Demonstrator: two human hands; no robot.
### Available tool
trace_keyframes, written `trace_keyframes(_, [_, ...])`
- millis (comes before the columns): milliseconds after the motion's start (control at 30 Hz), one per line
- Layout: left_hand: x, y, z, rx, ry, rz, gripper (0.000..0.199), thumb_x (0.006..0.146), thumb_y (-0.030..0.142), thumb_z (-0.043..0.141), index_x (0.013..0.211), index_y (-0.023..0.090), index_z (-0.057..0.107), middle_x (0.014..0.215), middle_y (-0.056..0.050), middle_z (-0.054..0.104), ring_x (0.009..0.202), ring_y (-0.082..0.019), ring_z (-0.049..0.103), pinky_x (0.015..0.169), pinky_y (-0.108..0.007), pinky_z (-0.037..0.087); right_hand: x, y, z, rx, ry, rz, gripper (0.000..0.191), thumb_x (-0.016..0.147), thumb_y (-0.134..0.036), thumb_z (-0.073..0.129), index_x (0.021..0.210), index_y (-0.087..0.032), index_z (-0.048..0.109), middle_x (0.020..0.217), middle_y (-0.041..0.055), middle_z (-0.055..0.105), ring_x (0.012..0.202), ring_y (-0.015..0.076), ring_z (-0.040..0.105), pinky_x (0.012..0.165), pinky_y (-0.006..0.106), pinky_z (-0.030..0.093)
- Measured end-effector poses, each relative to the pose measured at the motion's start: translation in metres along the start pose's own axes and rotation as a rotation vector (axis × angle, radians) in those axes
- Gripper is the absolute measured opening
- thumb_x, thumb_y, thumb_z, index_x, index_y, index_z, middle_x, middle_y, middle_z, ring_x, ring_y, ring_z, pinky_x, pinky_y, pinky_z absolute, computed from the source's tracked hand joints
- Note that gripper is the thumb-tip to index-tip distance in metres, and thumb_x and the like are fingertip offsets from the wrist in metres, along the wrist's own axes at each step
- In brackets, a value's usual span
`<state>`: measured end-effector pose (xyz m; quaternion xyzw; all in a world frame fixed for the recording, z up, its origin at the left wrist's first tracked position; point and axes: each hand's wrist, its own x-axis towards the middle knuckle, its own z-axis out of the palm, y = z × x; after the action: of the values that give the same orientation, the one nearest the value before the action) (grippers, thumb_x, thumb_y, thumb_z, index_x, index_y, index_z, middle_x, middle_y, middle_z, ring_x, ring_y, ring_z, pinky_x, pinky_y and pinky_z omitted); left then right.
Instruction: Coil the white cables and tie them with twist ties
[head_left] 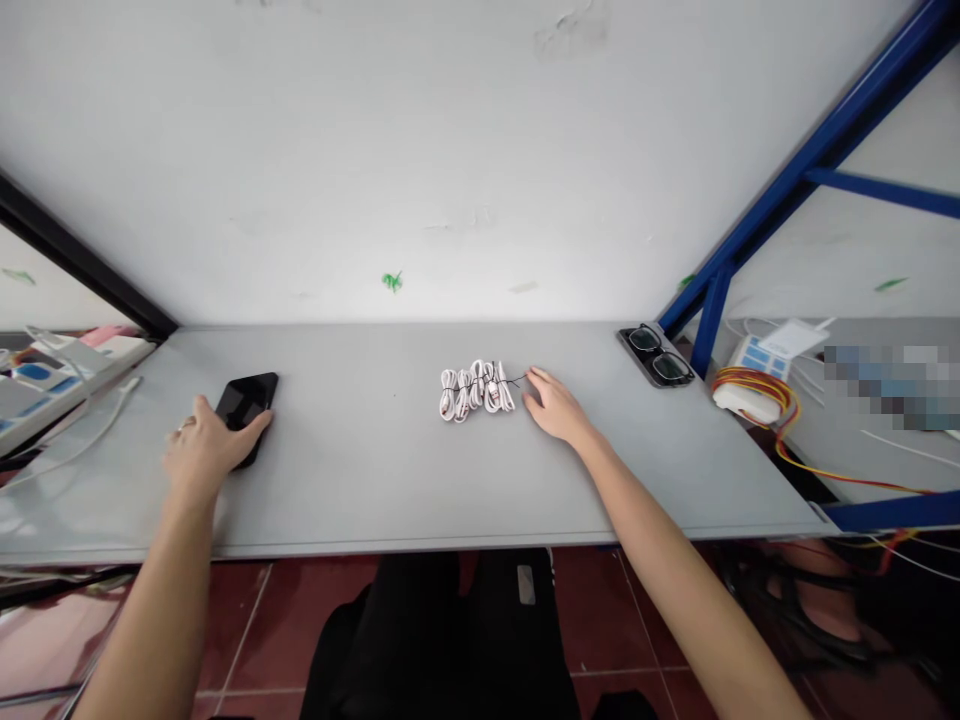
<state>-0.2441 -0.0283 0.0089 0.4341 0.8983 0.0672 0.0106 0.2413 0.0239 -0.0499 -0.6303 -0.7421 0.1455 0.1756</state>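
From my remote feed, dark red floor tiles lie nearest, below the front edge of the grey counter. The left hand rests palm-down towards the counter's left end, over a black smartphone; I cannot tell whether that grip is clamped on it or only lying there. The right hand lies mid-counter with its grip apart, fingertips just beside a thin black wire running across coiled white cables near the centre. Farther back, at the right corner, eyeglasses rest on a dark case. Past the right end, red-and-yellow wires loop around a white box. A white wall rises behind.
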Motion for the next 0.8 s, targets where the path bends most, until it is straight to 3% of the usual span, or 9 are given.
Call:
trace_keyframes(167, [0.012, 0.007, -0.001, -0.025, 0.021, 0.006, 0.103, 0.074, 0.070, 0.054, 0.142, -0.004, 0.027, 0.136, -0.032, 0.049, 0.125, -0.045, 0.049, 0.096, -0.053, 0.043, 0.000, 0.000, 0.000, -0.005, 0.006, -0.015, 0.053, 0.095, -0.031, 0.040, 0.143, -0.012, 0.047, 0.154, 0.0128, 0.040, 0.143, 0.0259, 0.037, 0.120, 0.042, 0.030])
trace_keyframes(333, [0.012, 0.005, 0.001, -0.088, 0.079, -0.006, 0.098, 0.075, 0.064, 0.059, 0.144, 0.002, 0.028, 0.137, -0.026, 0.052, 0.126, -0.042, 0.051, 0.100, -0.051, 0.042, 0.000, 0.000, -0.001, -0.005, 0.005, -0.017, 0.053, 0.094, -0.031, 0.040, 0.143, -0.012, 0.048, 0.154, 0.0131, 0.040, 0.143, 0.0269, 0.038, 0.119, 0.043, 0.031])
trace_keyframes(467, [0.006, 0.002, -0.003, -0.045, -0.017, 0.001, 0.106, 0.073, 0.074, 0.054, 0.145, 0.001, 0.028, 0.140, -0.029, 0.046, 0.130, -0.047, 0.043, 0.102, -0.057, 0.039, 0.000, 0.001, -0.001, -0.014, 0.000, -0.027, 0.054, 0.094, -0.031, 0.040, 0.143, -0.009, 0.047, 0.154, 0.0144, 0.040, 0.143, 0.0271, 0.038, 0.119, 0.042, 0.031])
trace_keyframes(533, [0.004, -0.004, -0.005, 0.016, -0.078, -0.003, 0.110, 0.069, 0.081, 0.050, 0.143, 0.001, 0.033, 0.143, -0.032, 0.041, 0.132, -0.051, 0.038, 0.101, -0.062, 0.036, 0.000, 0.001, -0.001, -0.022, -0.005, -0.022, 0.054, 0.095, -0.031, 0.039, 0.144, -0.009, 0.047, 0.154, 0.0146, 0.039, 0.143, 0.0270, 0.037, 0.120, 0.042, 0.030])
trace_keyframes(633, [0.008, -0.021, -0.001, 0.021, -0.140, 0.006, 0.107, 0.068, 0.078, 0.053, 0.139, -0.001, 0.038, 0.138, -0.033, 0.044, 0.131, -0.048, 0.042, 0.100, -0.054, 0.041, 0.000, 0.000, -0.001, -0.026, -0.006, -0.019, 0.053, 0.095, -0.030, 0.040, 0.144, -0.010, 0.047, 0.154, 0.0140, 0.040, 0.143, 0.0267, 0.037, 0.119, 0.042, 0.031])
trace_keyframes(700, [0.015, -0.033, 0.004, 0.020, -0.124, 0.017, 0.110, 0.069, 0.074, 0.056, 0.145, -0.002, 0.031, 0.136, -0.032, 0.047, 0.132, -0.045, 0.043, 0.104, -0.050, 0.039, 0.000, -0.001, 0.000, -0.032, 0.000, -0.025, 0.052, 0.095, -0.030, 0.039, 0.143, -0.011, 0.047, 0.153, 0.0139, 0.041, 0.142, 0.0266, 0.038, 0.119, 0.042, 0.032])
trace_keyframes(800, [0.025, -0.046, 0.011, -0.088, -0.144, 0.025, 0.123, 0.058, 0.078, 0.062, 0.145, -0.005, 0.033, 0.135, -0.034, 0.049, 0.129, -0.049, 0.045, 0.103, -0.053, 0.040, -0.001, -0.002, -0.001, -0.051, -0.002, -0.025, 0.052, 0.096, -0.030, 0.038, 0.143, -0.009, 0.047, 0.154, 0.0148, 0.040, 0.142, 0.0272, 0.038, 0.118, 0.043, 0.032])
